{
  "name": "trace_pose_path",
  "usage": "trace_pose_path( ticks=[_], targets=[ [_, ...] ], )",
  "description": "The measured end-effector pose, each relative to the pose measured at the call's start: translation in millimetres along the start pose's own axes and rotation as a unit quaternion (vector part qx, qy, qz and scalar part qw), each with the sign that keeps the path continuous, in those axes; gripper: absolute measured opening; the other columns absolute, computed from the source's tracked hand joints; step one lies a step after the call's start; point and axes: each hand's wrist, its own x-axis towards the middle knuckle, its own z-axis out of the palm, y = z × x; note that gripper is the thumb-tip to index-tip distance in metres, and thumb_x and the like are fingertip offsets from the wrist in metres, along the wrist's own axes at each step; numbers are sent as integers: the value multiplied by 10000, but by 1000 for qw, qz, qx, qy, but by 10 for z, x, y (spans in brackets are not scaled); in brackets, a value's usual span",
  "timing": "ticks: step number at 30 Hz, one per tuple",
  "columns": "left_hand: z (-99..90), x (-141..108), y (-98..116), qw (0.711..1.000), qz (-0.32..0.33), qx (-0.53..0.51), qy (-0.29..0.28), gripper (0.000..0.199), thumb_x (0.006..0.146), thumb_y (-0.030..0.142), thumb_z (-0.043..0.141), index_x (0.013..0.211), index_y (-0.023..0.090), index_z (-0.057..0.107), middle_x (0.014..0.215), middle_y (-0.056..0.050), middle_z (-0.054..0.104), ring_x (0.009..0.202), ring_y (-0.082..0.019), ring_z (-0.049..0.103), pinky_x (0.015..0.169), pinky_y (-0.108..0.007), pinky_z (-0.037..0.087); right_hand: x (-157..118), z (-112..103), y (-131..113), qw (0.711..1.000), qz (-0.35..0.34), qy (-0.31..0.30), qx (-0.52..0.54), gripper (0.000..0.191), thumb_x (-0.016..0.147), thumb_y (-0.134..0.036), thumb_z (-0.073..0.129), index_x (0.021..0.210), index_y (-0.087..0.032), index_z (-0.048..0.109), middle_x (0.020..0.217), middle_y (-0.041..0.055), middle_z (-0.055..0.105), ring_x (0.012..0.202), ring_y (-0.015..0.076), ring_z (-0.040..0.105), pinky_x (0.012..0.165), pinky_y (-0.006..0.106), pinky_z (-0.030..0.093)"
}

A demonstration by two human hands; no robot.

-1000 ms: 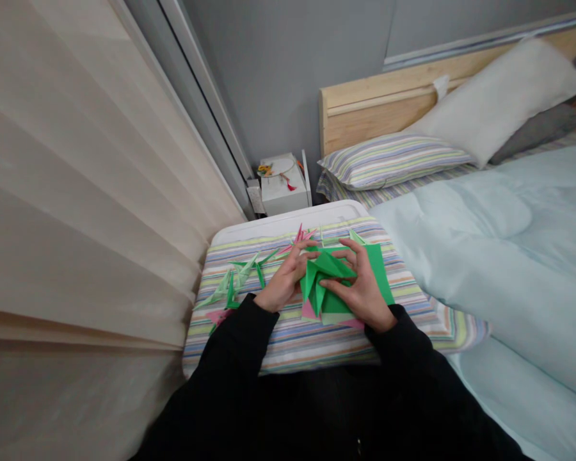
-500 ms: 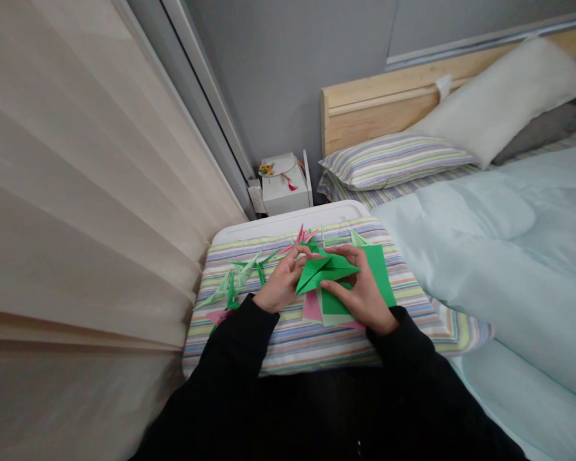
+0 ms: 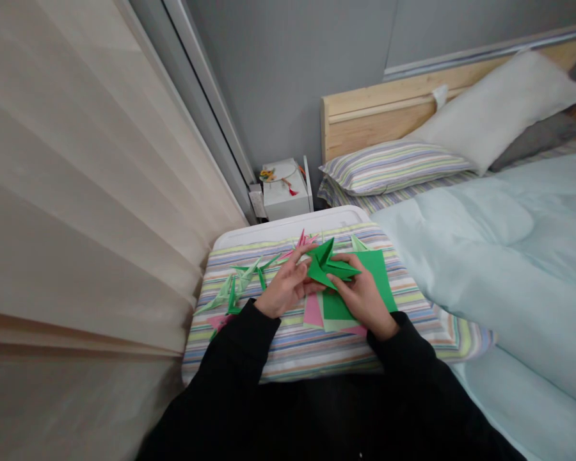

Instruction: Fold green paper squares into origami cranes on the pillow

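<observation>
A partly folded green paper (image 3: 322, 264) is held above a tray table covered with striped cloth (image 3: 288, 346). Its left side rests against the fingers of my left hand (image 3: 288, 283), which are bent around that edge. My right hand (image 3: 362, 296) pinches the right part between thumb and fingers. Beneath lie flat square sheets, a green one (image 3: 378, 275) on top and a pink one (image 3: 312, 311) showing at the left. Folded cranes in light green (image 3: 244, 276), dark green (image 3: 232, 299) and pink (image 3: 218, 321) lie left of my hands; a pink one (image 3: 301, 241) lies behind them.
A pale curtain (image 3: 100, 192) hangs at the left. Behind the table stands a white bedside cabinet (image 3: 288, 206) with small decorations. A bed with a light blue quilt (image 3: 509, 230) and a striped pillow (image 3: 398, 165) fills the right side.
The green paper has turned and opened, with one point now standing up. My left fingers have spread along its left side. The view has tilted slightly up.
</observation>
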Motion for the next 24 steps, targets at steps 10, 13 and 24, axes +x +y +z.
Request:
trace_pose_path(
  ticks=[10, 13, 24],
  targets=[
    [-53, 56, -59, 954, 100, 281, 11, 369, 874, 298, 745, 1222, 194, 682, 1155, -92, 711, 962, -187, 687, 799, -262, 553, 26, 9, 20, 996, -32, 52, -71, 282, 860, -312, 757, 1107, -208, 671, 824, 27, 665, 737, 200, 641, 665, 328, 580],
    [-75, 81, -103, 944, 126, 303, 25, 310, 863, 270, 739, 1159, 178, 719, 1165, -100, 737, 1098, -230, 690, 955, -336, 544, 23, 3, -11, 991, -73, 69, -86, 178, 869, -270, 747, 1033, -218, 702, 822, 15, 608, 740, 183, 624, 666, 313, 562],
    [-56, 93, -91, 959, 111, 250, 76, 279, 715, 310, 881, 936, 159, 803, 889, -69, 788, 835, -205, 736, 816, -334, 590, 6, 0, 12, 990, -115, 28, -75, 151, 918, -232, 670, 1045, -245, 750, 1188, 97, 694, 1050, 239, 694, 778, 346, 623]
  ],
)
